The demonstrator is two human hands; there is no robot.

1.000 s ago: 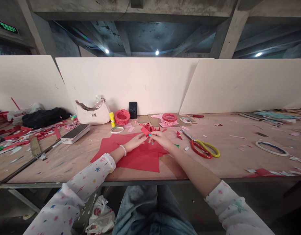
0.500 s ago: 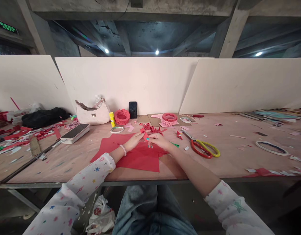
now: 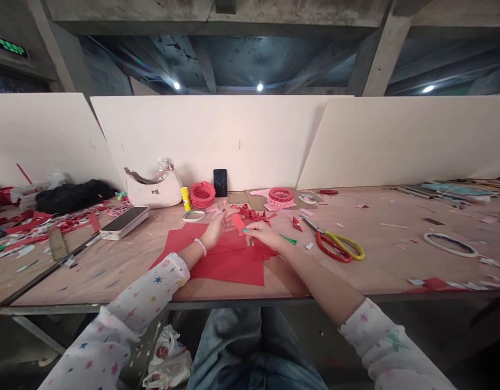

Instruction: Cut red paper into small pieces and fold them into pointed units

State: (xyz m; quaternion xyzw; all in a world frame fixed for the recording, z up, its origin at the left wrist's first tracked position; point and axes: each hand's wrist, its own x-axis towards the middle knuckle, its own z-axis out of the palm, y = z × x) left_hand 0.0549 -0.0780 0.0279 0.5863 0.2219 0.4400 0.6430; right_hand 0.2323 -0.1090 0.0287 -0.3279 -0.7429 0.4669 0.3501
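Observation:
Between the fingers of my right hand [image 3: 260,233] is a small red paper strip [image 3: 238,221], pinched at its lower end. My left hand [image 3: 215,229], palm turned up and fingers apart, is just left of the strip and holds nothing. Under both hands lie red paper sheets [image 3: 233,267], overlapping on the table. Right behind the hands is a cluster of folded red paper pieces [image 3: 253,213]. One more folded red piece [image 3: 297,223] lies to the right, near the scissors [image 3: 335,245] with red and yellow handles.
A yellow glue stick [image 3: 186,199], a red woven paper ring [image 3: 202,194], a second ring stack [image 3: 281,197] and a dark phone [image 3: 220,183] stand at the back. A white handbag [image 3: 154,187] and a white boxy device [image 3: 125,222] are left. A white oval hoop [image 3: 450,245] lies right.
My left hand has let go of the red paper strip, moved slightly left and opened. The right hand keeps hold of the strip in nearly the same place.

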